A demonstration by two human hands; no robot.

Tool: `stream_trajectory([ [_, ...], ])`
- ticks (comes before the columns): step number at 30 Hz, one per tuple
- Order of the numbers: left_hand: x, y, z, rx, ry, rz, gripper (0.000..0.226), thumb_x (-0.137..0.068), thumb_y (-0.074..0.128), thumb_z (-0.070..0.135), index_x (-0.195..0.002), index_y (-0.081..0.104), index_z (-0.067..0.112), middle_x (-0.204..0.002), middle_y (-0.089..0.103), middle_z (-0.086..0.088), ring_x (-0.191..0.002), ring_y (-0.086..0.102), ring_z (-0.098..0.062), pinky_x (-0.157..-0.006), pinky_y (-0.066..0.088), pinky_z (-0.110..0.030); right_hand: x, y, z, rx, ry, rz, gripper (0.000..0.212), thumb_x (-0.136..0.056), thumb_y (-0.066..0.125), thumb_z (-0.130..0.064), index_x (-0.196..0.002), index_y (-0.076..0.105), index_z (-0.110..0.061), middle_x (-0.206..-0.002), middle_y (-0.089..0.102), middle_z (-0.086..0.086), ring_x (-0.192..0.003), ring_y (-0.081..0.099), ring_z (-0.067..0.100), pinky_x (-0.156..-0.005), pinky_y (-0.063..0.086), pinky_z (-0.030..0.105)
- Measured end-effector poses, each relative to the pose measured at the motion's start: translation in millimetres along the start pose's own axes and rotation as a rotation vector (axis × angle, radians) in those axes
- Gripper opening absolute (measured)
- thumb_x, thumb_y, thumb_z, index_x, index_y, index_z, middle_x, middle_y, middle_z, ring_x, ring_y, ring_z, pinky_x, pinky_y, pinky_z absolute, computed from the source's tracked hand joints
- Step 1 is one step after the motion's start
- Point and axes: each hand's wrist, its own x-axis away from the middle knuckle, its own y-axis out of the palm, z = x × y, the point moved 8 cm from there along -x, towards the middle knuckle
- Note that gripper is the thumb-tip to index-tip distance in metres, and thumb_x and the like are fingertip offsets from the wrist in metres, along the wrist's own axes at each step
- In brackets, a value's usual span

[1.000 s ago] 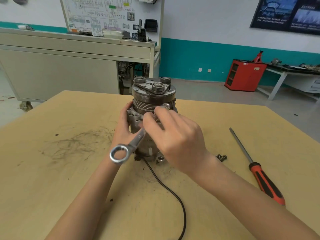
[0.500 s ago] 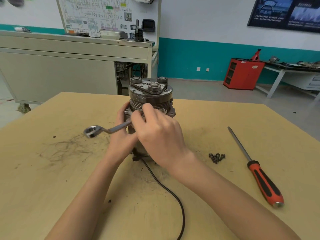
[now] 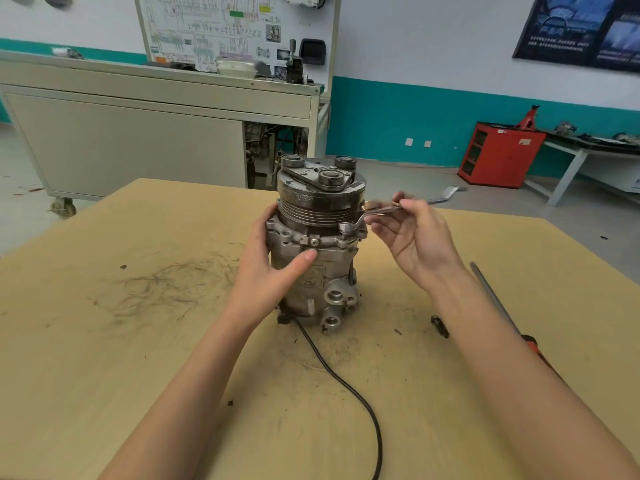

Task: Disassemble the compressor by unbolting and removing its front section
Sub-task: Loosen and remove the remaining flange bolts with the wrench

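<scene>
The grey metal compressor (image 3: 317, 271) stands upright in the middle of the wooden table (image 3: 138, 358), its grooved pulley and clutch plate (image 3: 320, 188) on top. My left hand (image 3: 266, 271) grips the compressor's left side, thumb lying across the front of the body. My right hand (image 3: 412, 233) pinches the shank of a ring wrench (image 3: 367, 216) to the right of the pulley. The wrench's ring end sits over a bolt on the flange below the pulley. A cross-head screw (image 3: 314, 241) shows on the flange's front.
A black cable (image 3: 346, 386) runs from the compressor's base toward me. Loose dark bolts (image 3: 440, 325) lie right of my right forearm. A screwdriver with an orange handle (image 3: 498, 306) lies further right, partly hidden by my arm. A grey cabinet (image 3: 138, 133) stands behind the table.
The wrench has swung from the compressor's left-front round to its right side, with my right hand following. My left hand's thumb now shows on the front of the body.
</scene>
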Motion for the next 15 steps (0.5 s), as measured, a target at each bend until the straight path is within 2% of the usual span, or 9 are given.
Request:
stream_trajectory([
  [3, 0.1, 1.0, -0.7, -0.007, -0.007, -0.007, 0.086, -0.073, 0.071, 0.051, -0.145, 0.026, 0.039, -0.131, 0.041, 0.032, -0.122, 0.041, 0.017, -0.095, 0.037, -0.007, -11.6, -3.1, 0.5, -0.061, 0.031, 0.065, 0.021, -0.100, 0.031, -0.011, -0.087, 0.048, -0.011, -0.070, 0.070, 0.012, -0.057, 0.066, 0.017, -0.050, 0.051, 0.021],
  [6, 0.5, 0.8, -1.3, -0.016, -0.018, -0.009, 0.087, -0.072, 0.071, 0.053, -0.145, 0.025, 0.041, -0.135, 0.042, 0.025, -0.125, 0.042, 0.010, -0.101, 0.037, -0.018, -11.5, -5.9, -37.5, 0.060, -0.171, 0.110, 0.018, -0.101, 0.034, -0.014, -0.090, 0.048, -0.011, -0.066, 0.068, 0.007, -0.052, 0.061, 0.016, -0.049, 0.049, 0.022],
  [8, 0.5, 0.7, -0.4, -0.018, -0.016, -0.009, 0.089, -0.069, 0.070, 0.057, -0.144, 0.025, 0.041, -0.139, 0.042, 0.019, -0.128, 0.042, 0.003, -0.106, 0.038, -0.024, 0.3, -2.3, -63.9, 0.332, -0.340, 0.148, 0.016, -0.099, 0.039, -0.014, -0.087, 0.049, -0.012, -0.058, 0.064, 0.000, -0.044, 0.055, 0.013, -0.044, 0.044, 0.020],
  [10, 0.5, 0.8, 0.8, -0.014, -0.013, -0.009, 0.089, -0.067, 0.068, 0.060, -0.143, 0.027, 0.041, -0.140, 0.043, 0.017, -0.129, 0.043, 0.002, -0.108, 0.038, -0.027, 16.0, 8.0, -69.8, 0.731, -0.437, 0.188, 0.017, -0.097, 0.047, -0.016, -0.081, 0.054, -0.017, -0.047, 0.056, -0.007, -0.038, 0.046, 0.005, -0.040, 0.037, 0.015],
  [12, 0.6, 0.5, 1.7, -0.013, -0.009, -0.005, 0.089, -0.066, 0.067, 0.061, -0.143, 0.027, 0.041, -0.140, 0.044, 0.016, -0.129, 0.043, 0.003, -0.109, 0.038, -0.029, 26.6, 22.7, -54.1, 1.107, -0.445, 0.173, 0.016, -0.092, 0.056, -0.028, -0.076, 0.057, -0.023, -0.044, 0.051, -0.010, -0.040, 0.046, 0.001, -0.044, 0.038, 0.015],
  [15, 0.5, 0.9, 2.5, -0.020, 0.007, -0.002, 0.090, -0.067, 0.068, 0.062, -0.144, 0.028, 0.039, -0.139, 0.045, 0.017, -0.127, 0.044, 0.003, -0.107, 0.040, -0.027, 33.9, 43.0, -21.9, 1.537, -0.413, 0.069, 0.022, -0.084, 0.061, -0.046, -0.085, 0.062, -0.024, -0.054, 0.051, -0.012, -0.056, 0.055, 0.011, -0.051, 0.040, 0.024],
])
